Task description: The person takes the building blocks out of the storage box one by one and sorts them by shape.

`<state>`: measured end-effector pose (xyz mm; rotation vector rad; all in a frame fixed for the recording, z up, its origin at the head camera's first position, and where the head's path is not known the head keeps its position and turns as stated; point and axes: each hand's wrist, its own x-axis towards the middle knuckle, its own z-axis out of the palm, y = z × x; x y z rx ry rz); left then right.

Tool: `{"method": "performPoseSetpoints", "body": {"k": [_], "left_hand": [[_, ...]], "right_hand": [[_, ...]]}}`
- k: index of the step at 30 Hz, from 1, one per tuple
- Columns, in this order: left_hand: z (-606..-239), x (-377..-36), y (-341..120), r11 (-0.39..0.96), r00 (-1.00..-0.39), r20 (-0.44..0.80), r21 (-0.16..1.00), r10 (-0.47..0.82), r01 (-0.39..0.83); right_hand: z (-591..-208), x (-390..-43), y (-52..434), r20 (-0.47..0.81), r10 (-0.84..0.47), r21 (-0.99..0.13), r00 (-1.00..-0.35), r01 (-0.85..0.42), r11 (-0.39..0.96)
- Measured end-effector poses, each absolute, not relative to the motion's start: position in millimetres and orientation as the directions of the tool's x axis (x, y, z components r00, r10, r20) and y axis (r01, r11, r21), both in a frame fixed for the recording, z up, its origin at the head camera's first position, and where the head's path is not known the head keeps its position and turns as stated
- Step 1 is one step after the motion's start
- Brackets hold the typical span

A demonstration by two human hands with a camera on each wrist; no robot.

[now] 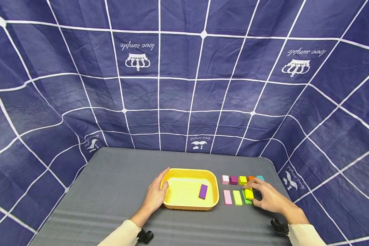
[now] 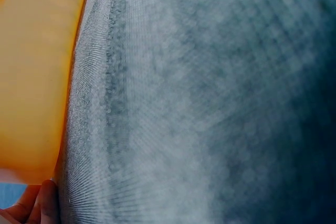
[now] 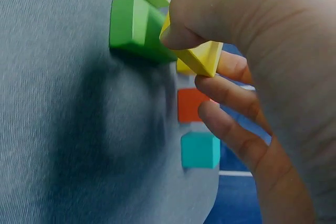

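My left hand (image 1: 154, 195) grips the left end of a yellow plastic tray (image 1: 190, 207), its thumb over the rim. A purple rectangular block (image 1: 203, 191) lies inside the tray, toward the right. Right of the tray, my right hand (image 1: 269, 197) pinches a yellow rectangular block (image 1: 249, 194) between thumb and fingers. That block hangs over a green block (image 1: 248, 202) and partly covers it in the head view. In the right wrist view, the held block is tilted, and an orange cube (image 3: 192, 105) and a turquoise cube (image 3: 199, 150) stand beyond the fingertips.
Behind stands a row of small cubes: pink (image 1: 225, 180), magenta (image 1: 233, 180) and yellow (image 1: 242, 180) among them. A pink flat block (image 1: 228, 197) and a lime one (image 1: 237, 198) lie nearer. The grey table (image 1: 117, 181) meets a blue checked curtain (image 1: 178, 92) at back and sides.
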<state>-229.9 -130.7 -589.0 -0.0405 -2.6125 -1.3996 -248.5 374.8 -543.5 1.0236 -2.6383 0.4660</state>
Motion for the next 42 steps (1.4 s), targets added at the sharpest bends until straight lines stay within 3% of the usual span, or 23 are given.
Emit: {"method": "performPoseSetpoints", "body": {"k": [4,12,42], "left_hand": [[-588.7,-229.9,-130.5,0.558,-0.984,0.166,0.824,-0.065,0.102],[-588.9,-230.3,-128.4,0.558,-0.986,0.152,0.826,-0.074,0.085],[-588.2,-230.8,-128.9,0.573,-0.982,0.171,0.814,-0.076,0.097]], "right_hand": [[-546.4,-247.7,382.9,0.375,-0.591,-0.202,-0.714,-0.685,0.7],[-545.3,-246.0,394.5,0.323,-0.526,-0.196,-0.787,-0.599,0.776],[-554.6,-246.0,408.9,0.179,-0.51,-0.289,-0.841,-0.541,0.79]]}}
